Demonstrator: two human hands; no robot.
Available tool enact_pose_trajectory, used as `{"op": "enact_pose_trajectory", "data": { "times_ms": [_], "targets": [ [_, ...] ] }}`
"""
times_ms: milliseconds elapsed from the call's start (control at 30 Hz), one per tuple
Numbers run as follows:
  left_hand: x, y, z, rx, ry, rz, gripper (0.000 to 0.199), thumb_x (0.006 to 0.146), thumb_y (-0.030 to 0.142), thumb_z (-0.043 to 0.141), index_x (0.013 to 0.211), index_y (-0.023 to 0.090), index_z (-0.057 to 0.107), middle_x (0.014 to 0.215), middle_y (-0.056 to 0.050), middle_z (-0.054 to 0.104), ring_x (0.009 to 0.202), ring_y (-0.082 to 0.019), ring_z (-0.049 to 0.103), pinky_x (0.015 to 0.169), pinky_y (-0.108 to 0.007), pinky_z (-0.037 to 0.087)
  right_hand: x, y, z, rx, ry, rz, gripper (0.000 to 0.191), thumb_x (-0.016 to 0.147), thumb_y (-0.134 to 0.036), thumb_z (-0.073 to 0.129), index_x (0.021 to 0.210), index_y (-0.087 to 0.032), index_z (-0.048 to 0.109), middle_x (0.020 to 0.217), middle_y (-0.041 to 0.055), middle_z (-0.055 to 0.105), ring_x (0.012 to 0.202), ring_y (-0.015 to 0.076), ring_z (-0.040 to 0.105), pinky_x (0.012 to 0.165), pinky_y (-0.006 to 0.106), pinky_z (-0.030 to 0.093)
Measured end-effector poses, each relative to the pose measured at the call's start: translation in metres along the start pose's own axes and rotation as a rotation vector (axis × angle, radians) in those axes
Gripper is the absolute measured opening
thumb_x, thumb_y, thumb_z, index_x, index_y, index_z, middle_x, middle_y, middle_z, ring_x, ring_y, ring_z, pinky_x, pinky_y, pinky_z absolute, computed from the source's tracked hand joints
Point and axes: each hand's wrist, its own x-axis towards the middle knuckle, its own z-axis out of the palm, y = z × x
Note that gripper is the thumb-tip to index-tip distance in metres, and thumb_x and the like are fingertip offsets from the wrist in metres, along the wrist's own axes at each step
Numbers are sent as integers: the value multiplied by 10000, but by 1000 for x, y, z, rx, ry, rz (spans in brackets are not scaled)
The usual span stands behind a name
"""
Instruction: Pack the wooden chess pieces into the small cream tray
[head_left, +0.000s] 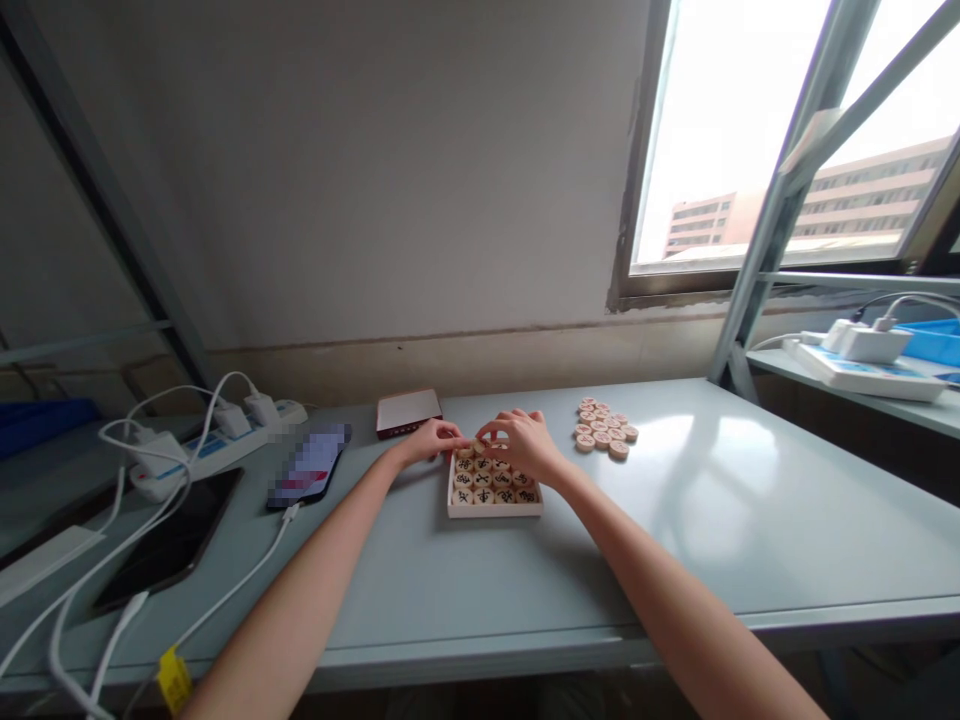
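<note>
A shallow white box (495, 510) sits on the desk, with rows of round wooden Chinese chess pieces (484, 480) in it, dark characters facing up. At its far left corner, the fingers and thumb of my left hand (431, 441) are closed on the box edge. My right hand (523, 443) arches over the far side of the box, thumb and fingers pinching a pale chess piece (480, 447) at the far row. The right hand hides part of the far and right pieces. Several more chess pieces (602, 424), with reddish characters, lie grouped on the desk to the right.
A dark red box lid (409, 412) with a pale inside lies behind my left hand. Leftward are a phone (311, 465) on a charging cable, a black tablet (172, 545) and a power strip (225, 440) with tangled white cables. A wall and window frame (626, 220) stand behind the desk.
</note>
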Motion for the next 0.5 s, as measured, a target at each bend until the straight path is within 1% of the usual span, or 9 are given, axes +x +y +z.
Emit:
{"op": "enact_pose_trajectory", "data": {
  "times_ms": [133,300,433,500],
  "targets": [
    [-1,0,0,14,2,7,449,627,558,555,725,121,588,531,23,480,452,-60,347,407,-194,214,-1,3,0,-53,3,-19,157,735,-345,593,881,-296,623,875,-1,618,827,176,478,700,302,225],
    [-2,3,-1,6,0,21,436,637,544,551,734,120,591,563,18,492,474,-64,364,427,-195,245,-1,6,3,3,-7,-17,229,749,-339,580,970,-281,586,910,-1,627,851,172,490,710,300,235],
    [-4,4,-1,0,-2,25,424,640,532,551,733,121,598,569,12,498,498,-75,385,446,-199,271,0,6,2,33,-21,-11,155,769,-368,548,877,-276,611,886,-11,634,848,170,495,712,305,243],
    [-4,4,-1,2,-1,30,423,643,531,549,735,122,601,570,8,503,511,-82,398,452,-202,279,0,5,-2,37,-20,-10,157,772,-360,542,891,-279,605,889,-11,637,857,174,497,721,312,251]
  ]
}}
